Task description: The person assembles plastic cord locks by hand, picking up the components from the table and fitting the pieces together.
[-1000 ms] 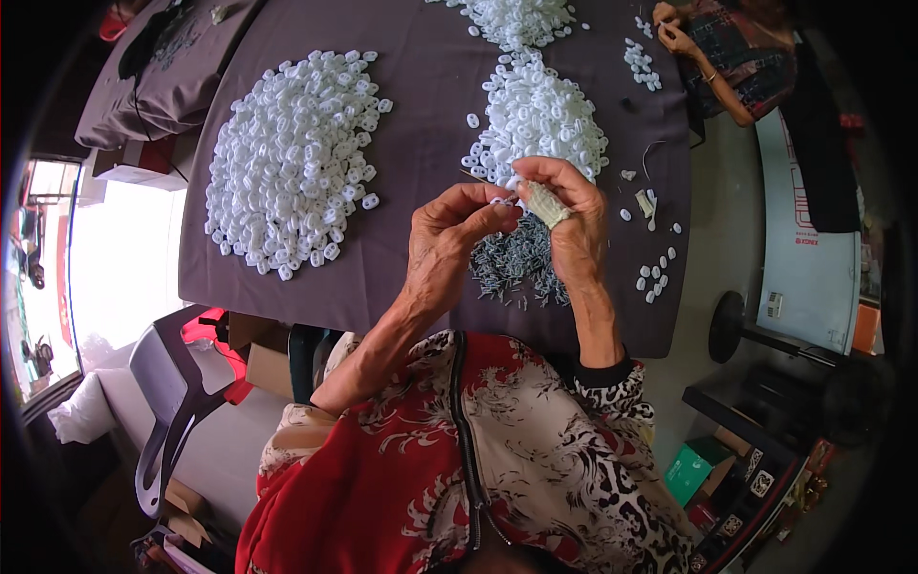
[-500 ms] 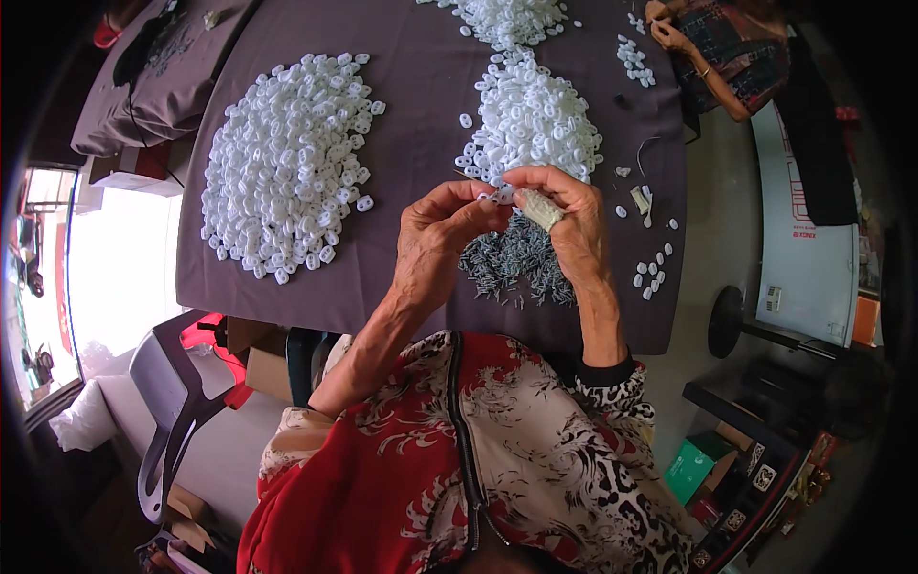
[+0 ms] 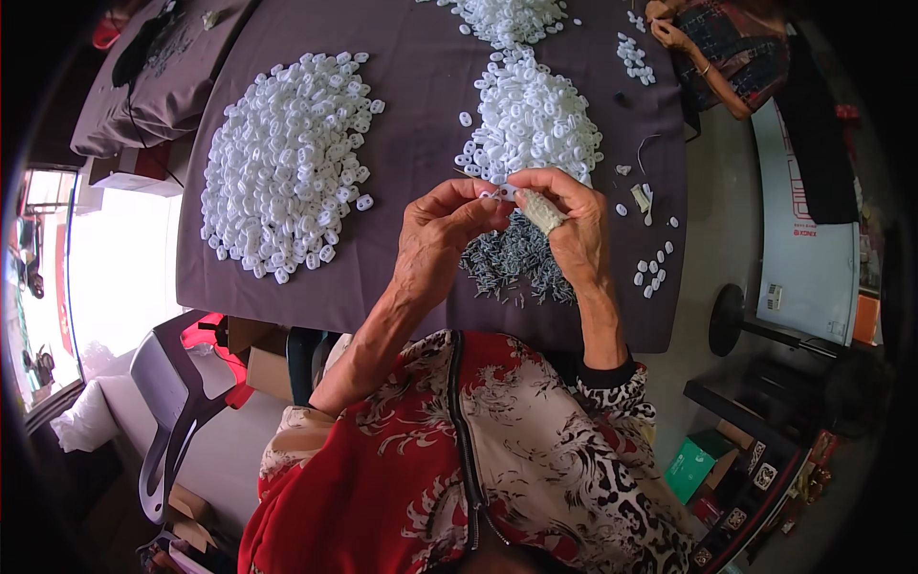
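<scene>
Above the table, both hands meet at a small white oval plastic piece with holes [image 3: 507,192]. My right hand [image 3: 580,230] pinches it between thumb and forefinger; a cream wrapping [image 3: 541,211] covers that thumb. My left hand [image 3: 427,234] is closed at the fingertips against the piece's left end, and whatever tiny part it may hold there is too small to make out. Just below the fingers lies a heap of small grey rod-shaped pieces [image 3: 516,263], partly hidden by my right hand. Beyond them rises a heap of white plastic pieces [image 3: 535,120].
A larger heap of white pieces [image 3: 287,163] covers the left of the dark tablecloth [image 3: 411,105]. Several loose white pieces [image 3: 652,270] lie near the right edge. Across the far right corner, another person's hands [image 3: 672,36] work. A grey chair [image 3: 167,383] stands at lower left.
My right hand has shifted very slightly, and the white piece between the fingertips shows more of its holed face. My left hand stays nearly in place.
</scene>
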A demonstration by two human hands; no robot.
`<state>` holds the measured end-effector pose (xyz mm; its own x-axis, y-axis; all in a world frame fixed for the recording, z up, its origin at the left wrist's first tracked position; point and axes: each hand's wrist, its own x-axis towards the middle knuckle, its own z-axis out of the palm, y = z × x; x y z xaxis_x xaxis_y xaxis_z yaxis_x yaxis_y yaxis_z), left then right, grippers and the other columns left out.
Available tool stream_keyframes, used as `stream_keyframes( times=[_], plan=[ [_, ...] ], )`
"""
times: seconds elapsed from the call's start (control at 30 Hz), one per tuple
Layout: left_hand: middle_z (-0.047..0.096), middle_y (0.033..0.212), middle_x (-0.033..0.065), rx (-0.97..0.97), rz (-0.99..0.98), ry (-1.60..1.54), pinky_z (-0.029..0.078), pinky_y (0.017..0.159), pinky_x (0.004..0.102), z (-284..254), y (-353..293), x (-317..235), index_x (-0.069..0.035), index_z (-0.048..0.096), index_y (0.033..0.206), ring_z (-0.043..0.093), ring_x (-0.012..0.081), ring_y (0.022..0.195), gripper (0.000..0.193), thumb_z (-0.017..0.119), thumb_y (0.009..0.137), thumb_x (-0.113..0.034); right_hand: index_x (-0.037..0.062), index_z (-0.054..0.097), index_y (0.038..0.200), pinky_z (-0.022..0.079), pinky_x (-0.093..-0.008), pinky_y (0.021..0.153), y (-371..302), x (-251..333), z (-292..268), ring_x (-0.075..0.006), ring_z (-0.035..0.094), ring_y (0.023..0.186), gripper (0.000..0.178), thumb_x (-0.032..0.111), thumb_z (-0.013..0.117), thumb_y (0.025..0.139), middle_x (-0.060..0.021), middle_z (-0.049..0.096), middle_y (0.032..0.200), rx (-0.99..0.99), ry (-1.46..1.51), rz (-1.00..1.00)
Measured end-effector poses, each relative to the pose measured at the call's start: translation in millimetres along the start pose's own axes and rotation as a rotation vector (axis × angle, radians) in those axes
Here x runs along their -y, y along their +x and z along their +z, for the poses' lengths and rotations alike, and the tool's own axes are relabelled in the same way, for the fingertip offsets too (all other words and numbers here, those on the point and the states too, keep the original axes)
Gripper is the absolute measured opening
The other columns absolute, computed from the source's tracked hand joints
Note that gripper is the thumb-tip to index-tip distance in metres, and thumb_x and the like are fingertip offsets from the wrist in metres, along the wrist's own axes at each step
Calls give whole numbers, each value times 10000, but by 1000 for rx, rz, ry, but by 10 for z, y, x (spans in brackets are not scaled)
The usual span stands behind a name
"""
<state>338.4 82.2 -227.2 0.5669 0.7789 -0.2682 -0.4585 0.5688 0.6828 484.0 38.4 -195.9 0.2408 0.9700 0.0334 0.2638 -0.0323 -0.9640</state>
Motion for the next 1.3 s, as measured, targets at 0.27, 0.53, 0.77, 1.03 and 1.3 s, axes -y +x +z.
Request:
stream_keyframes(
  times=[0.27, 0.53, 0.77, 1.03, 1.3],
  plan=[
    [611, 848, 88, 18, -63, -111, 491, 758, 293, -15, 0, -9, 15, 574, 903, 601, 174, 778, 104, 564, 825, -53, 11, 628, 929, 424, -208, 699, 20, -41, -88, -83, 534, 789, 176, -31, 559, 772, -19, 565, 833, 170, 36, -95],
    [601, 873, 112, 32, -120, -162, 497, 763, 315, -15, 28, -26, 7, 557, 910, 608, 207, 781, 99, 544, 839, -60, 9, 625, 893, 404, -226, 706, 101, -160, -89, -110, 514, 784, 142, 4, 587, 756, -30, 556, 831, 152, -11, -257],
    [600, 868, 116, 26, -161, -213, 500, 760, 315, -49, 29, -13, 9, 539, 936, 606, 214, 797, 113, 538, 845, -57, 35, 633, 892, 404, -233, 712, 133, -64, -144, -124, 520, 795, 150, 33, 609, 744, -41, 557, 834, 259, -32, -288],
    [605, 912, 128, 45, -187, -196, 500, 761, 319, -11, 19, -8, 3, 535, 933, 607, 205, 804, 106, 527, 850, -61, 10, 612, 851, 415, -233, 716, 152, -171, -69, -110, 532, 798, 96, 78, 592, 785, -34, 580, 828, 133, 155, -229],
    [629, 882, 114, -3, -15, 89, 479, 698, 282, 47, 0, 0, -14, 563, 899, 577, 133, 708, 87, 534, 842, -72, -4, 616, 905, 423, -213, 700, 138, -86, -86, -79, 548, 736, 131, 58, 568, 800, -18, 606, 778, 93, 218, 68]
  ],
)
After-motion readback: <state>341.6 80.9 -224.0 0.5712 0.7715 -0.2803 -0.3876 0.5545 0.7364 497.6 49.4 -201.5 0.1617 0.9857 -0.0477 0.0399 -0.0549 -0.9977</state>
